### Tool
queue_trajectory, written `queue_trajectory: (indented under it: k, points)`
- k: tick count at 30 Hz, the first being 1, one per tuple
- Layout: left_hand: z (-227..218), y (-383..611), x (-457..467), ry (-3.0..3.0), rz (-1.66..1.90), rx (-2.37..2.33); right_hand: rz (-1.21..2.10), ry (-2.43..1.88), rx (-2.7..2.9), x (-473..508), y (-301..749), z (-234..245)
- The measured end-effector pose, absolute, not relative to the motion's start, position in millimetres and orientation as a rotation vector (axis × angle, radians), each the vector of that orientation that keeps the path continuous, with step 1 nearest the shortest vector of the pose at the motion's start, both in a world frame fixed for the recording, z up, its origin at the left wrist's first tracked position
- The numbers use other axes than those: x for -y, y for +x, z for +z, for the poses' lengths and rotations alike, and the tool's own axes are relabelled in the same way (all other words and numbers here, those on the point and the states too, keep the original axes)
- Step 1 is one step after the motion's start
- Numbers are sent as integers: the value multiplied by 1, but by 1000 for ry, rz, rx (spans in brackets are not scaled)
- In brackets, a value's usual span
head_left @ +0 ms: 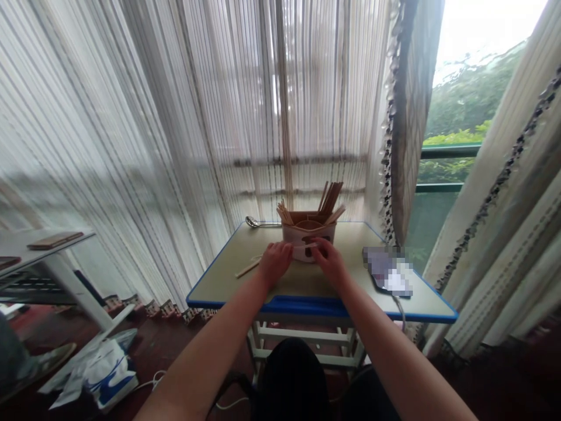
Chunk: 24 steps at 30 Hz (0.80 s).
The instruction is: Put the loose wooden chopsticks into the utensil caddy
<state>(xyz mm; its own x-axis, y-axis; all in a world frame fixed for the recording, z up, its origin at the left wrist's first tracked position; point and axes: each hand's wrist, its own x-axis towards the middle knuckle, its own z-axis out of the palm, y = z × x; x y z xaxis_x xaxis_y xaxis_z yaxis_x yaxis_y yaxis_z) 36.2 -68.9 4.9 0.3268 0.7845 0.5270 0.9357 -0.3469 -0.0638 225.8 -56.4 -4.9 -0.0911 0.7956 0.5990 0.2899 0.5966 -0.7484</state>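
A pale round holder filled with wooden chopsticks stands near the middle of a small blue-edged table. Both hands rest on the tabletop just in front of it. My left hand has its fingers curled over a pale chopstick that lies flat and sticks out to the left. My right hand pinches the other end of a pale stick held between the two hands, close to the holder's front.
A metal ladle lies at the table's back left. A blurred flat device with a cable sits at the right. Curtains hang behind; a white side table and a bag stand at left.
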Motion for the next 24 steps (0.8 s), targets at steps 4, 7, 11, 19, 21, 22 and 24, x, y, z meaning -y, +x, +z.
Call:
queue_trajectory:
  k: [4,7,11,19,21,22,24]
  points:
    - [4,45,70,-2323,-475,1524,893,-796,1436,55,220,-2]
    - [6,45,72,-2299,-443,1578,975,-791,1232,53,226,3]
    - [7,41,71,-2191,-448,1645,899,-739,999,50,243,9]
    - [3,40,67,-2275,-475,1654,1126,-708,1126,54,242,9]
    - [2,40,67,-2289,-524,1621,1085,-745,1150,55,241,8]
    - [1,40,68,-2292,-546,1602,1044,-758,1151,55,242,8]
    - [0,40,68,-2285,-572,1593,942,-764,1145,55,245,6]
